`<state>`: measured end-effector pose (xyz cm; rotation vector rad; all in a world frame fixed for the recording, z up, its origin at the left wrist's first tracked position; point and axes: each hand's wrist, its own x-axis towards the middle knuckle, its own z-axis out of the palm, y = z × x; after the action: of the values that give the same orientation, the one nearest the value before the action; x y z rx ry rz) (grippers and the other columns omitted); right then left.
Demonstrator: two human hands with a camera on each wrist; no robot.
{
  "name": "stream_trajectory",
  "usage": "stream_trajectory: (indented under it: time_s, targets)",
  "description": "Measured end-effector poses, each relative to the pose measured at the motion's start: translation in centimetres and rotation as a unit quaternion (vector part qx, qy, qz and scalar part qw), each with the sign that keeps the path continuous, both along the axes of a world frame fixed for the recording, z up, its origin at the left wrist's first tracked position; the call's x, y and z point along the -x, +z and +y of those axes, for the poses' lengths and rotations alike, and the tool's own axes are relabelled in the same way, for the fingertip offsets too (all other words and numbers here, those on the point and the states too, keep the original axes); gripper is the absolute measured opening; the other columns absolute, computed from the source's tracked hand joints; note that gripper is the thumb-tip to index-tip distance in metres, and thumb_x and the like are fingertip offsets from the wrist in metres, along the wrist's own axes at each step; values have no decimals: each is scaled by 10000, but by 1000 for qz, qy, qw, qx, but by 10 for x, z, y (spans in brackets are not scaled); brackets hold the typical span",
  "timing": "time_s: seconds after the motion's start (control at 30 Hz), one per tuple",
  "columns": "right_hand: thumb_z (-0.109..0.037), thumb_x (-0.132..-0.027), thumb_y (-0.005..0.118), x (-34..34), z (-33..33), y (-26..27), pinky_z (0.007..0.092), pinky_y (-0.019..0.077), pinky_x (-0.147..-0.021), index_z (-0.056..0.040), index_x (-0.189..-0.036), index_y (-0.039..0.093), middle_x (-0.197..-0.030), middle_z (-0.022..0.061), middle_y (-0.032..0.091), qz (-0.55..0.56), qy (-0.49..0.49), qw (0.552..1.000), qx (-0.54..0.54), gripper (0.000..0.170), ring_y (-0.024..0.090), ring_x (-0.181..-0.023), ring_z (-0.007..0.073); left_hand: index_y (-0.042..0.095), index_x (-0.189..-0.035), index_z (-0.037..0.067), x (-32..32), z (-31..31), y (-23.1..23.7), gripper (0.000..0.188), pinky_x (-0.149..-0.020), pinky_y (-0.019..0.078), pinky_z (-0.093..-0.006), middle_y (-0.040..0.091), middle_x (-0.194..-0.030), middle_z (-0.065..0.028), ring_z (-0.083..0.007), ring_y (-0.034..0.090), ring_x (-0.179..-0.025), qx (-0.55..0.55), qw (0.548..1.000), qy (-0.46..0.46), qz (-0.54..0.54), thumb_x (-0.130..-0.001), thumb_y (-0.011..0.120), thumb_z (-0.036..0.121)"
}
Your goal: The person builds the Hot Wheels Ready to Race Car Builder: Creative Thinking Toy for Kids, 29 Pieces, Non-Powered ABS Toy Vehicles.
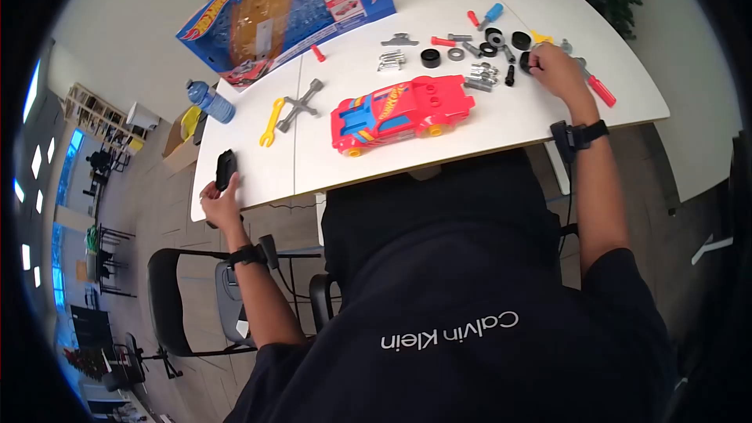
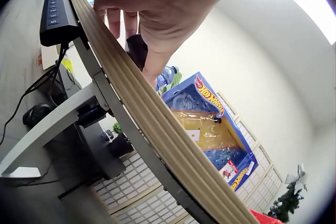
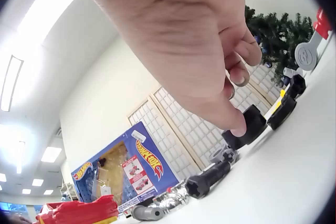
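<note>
At the table's left end, my left hand (image 1: 222, 205) has its thumb and fingers about the near end of a black plastic part (image 1: 225, 170); the left wrist view shows the thumb against it, the rest mostly hidden. On the right, my right hand (image 1: 552, 72) pinches a black toy wheel (image 3: 247, 128), its thumb on the side and the other fingers curled behind. A second black wheel (image 3: 282, 111) stands just beyond. Between the hands lies a red toy car (image 1: 403, 113) with blue and yellow stickers and yellow wheels.
A yellow wrench (image 1: 272, 122) and grey cross wrench (image 1: 301, 106) lie left of the car. Bolts, wheels and a red-handled screwdriver (image 1: 600, 91) are spread to the right. A Hot Wheels box (image 1: 290, 12) stands at the back, a water bottle (image 1: 210, 102) at the left edge.
</note>
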<state>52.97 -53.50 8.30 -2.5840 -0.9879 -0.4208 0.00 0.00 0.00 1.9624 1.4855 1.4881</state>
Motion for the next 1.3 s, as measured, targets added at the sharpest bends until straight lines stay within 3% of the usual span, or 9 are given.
stream_trajectory:
  time_s: [0.27, 0.33, 0.4, 0.53, 0.77, 0.93, 1.03, 1.13, 1.3]
  targets:
    - [-87, -811, 777, 34, -15, 56, 423, 548, -951, -43, -876, 697, -1271, 93, 663, -137, 51, 979, -144, 112, 671, -1122, 329, 571, -1364, -52, -28, -53, 52, 1040, -1087, 472, -544, 636, -1351, -197, -417, 618, -1246, -57, 963, 110, 238, -610, 1022, 505]
    - [-81, -808, 769, 42, -16, 66, 414, 541, -982, -32, -872, 691, -1305, 102, 650, -171, 85, 964, -183, 112, 663, -1154, 330, 572, -1386, -29, -50, -63, 88, 937, -1101, 475, -514, 614, -1405, -170, -401, 609, -1269, -213, 949, -97, 211, -690, 997, 431]
    - [-75, -811, 750, 49, -9, 74, 403, 524, -1022, -17, -863, 678, -1342, 136, 640, -110, 116, 961, -224, 106, 661, -1186, 330, 579, -1403, 14, -106, -119, 119, 840, -1113, 480, -469, 625, -1408, -139, -365, 612, -1269, -125, 946, -297, 47, -740, 978, 340]
    - [-27, -773, 760, 65, -3, 81, 397, 553, -940, 12, -834, 636, -1246, 165, 685, 6, 181, 952, -245, 144, 696, -1080, 342, 525, -1473, 45, -178, -209, 157, 896, -1172, 426, -408, 594, -1448, -171, -327, 542, -1387, -113, 786, -562, 232, -748, 979, 310]
    - [-51, -820, 820, 82, -6, 89, 375, 567, -822, -36, -1121, 611, -1039, 103, 654, 2, 174, 968, -183, 367, 681, -985, 266, 382, -1586, -44, -282, -251, 145, 1247, -1159, 455, -421, 593, -1419, -296, -407, 533, -1390, -43, 627, -568, 531, -604, 972, 450]
    - [-88, -780, 837, 87, -16, 96, 414, 586, -878, -23, -1166, 690, -1041, 144, 645, 11, 157, 972, -174, 419, 696, -970, 337, 400, -1557, -77, -300, -250, 139, 1220, -1088, 514, -426, 625, -1357, -317, -411, 643, -1260, 9, 640, -568, 518, -594, 969, 410]
    - [-102, -805, 861, 102, -15, 100, 363, 610, -846, -30, -1174, 696, -1097, 106, 672, -24, 178, 966, -184, 410, 716, -986, 263, 417, -1511, -104, -290, -256, 140, 1171, -1064, 534, -395, 665, -1307, -253, -336, 691, -1195, -43, 747, -563, 351, -618, 1004, 375]
    - [-119, -794, 870, 127, 12, 98, 370, 605, -869, -35, -1182, 707, -1112, 108, 674, -48, 267, 936, -223, 429, 713, -979, 294, 433, -1477, -86, -271, -275, 166, 1062, -1020, 563, -377, 667, -1286, -207, -268, 704, -1151, 166, 749, -624, 148, -692, 999, 351]
    - [-206, -803, 883, 176, 37, 93, 390, 592, -896, -13, -1150, 717, -1121, 124, 666, -41, 312, 909, -274, 430, 710, -1007, 328, 378, -1406, -130, -251, -283, 151, 943, -941, 595, -332, 711, -1171, -174, -199, 731, -1037, 228, 707, -669, 8, -762, 968, 225]
